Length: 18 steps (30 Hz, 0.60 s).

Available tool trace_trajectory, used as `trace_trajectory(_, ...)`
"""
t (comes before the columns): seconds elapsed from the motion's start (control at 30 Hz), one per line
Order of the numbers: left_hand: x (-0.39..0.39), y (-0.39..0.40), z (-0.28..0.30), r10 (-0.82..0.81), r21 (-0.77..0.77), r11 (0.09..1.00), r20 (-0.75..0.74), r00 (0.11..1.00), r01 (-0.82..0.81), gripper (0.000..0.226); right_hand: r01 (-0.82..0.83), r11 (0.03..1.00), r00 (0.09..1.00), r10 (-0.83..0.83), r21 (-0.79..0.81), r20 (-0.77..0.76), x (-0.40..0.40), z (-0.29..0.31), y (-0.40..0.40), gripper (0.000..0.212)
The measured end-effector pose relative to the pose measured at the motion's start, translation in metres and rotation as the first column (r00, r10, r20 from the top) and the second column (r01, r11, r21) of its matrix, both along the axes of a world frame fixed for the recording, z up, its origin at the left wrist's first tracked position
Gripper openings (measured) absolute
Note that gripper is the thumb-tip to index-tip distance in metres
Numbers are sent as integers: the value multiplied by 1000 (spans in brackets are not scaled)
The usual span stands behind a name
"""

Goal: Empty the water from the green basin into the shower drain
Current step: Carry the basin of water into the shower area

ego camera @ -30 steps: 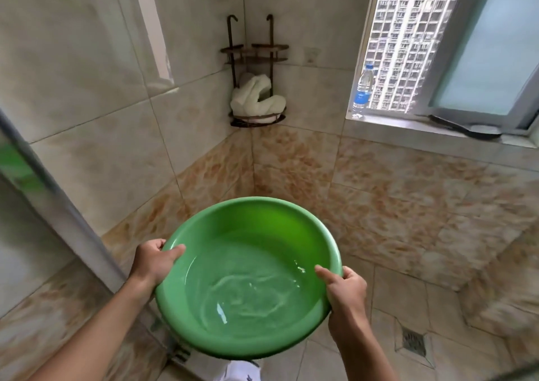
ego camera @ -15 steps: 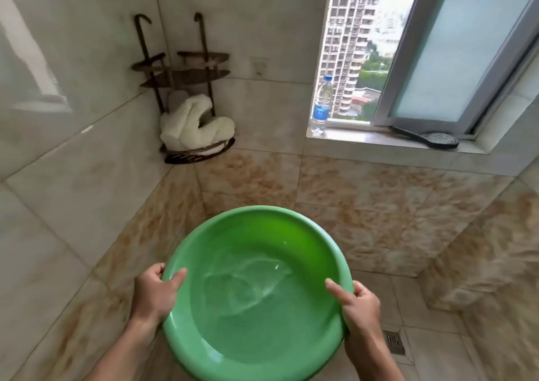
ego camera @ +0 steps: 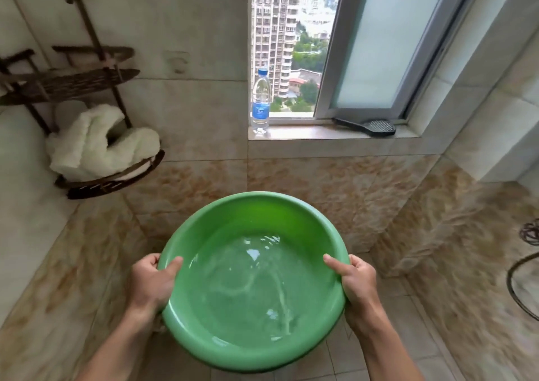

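Two hands carry the load: the left hand and the right hand each have a closed grip on opposite sides of the rim of the green basin, thumbs hooked over the lip, fingers wrapped under it. The basin hangs level at waist height over the tiled floor, with water rippling in its bottom. This looks like the carrying step; nothing is poured yet. The drain is not in sight here, so the next move calls for finding it, lowering the basin and tipping the far edge down slowly. Walls close in left and ahead; a hose lies on the floor to the right.
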<state>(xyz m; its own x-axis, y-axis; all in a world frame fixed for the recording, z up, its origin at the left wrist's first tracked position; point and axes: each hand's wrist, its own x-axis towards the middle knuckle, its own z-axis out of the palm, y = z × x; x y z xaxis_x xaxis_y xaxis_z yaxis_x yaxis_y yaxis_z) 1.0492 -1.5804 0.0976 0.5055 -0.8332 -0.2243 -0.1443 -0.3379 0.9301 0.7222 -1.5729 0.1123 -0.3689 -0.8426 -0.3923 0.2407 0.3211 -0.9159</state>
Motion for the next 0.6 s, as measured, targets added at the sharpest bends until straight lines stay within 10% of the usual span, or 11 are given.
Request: trace_trajectory(0.6,-175,-203,-23,-223,-37,973,77,972,226,8,220,974,975,-220,-47,-4,-172,-37,-139,13)
